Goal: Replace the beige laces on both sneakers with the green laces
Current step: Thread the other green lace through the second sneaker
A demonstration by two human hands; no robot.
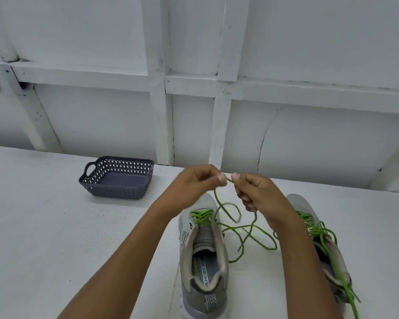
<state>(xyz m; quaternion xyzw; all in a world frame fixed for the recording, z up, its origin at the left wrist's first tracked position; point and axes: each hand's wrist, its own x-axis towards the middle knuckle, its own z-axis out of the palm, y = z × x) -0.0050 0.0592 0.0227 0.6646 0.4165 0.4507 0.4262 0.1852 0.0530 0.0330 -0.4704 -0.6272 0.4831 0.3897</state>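
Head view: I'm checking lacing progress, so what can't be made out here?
In the head view:
- Right sneaker: much of its lacing hidden by the right forearm.
- Left sneaker: toe partly covered by the left hand.
- Green lace: end buried inside the right hand; loops blurred.

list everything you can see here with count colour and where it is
centre sneaker: one, grey-beige, on the table, mid-frame
right sneaker: one, grey-beige, on the table, partly behind the right forearm
centre lace: one, green, threaded in the centre sneaker's front eyelets, loose lengths rising to the hands
right lace: one, green, loosely threaded in the right sneaker
basket: one, dark blue-grey, far left on the table
table: one, white
wall: one, white, behind the table
left hand: pinches the centre lace
right hand: pinches the centre lace
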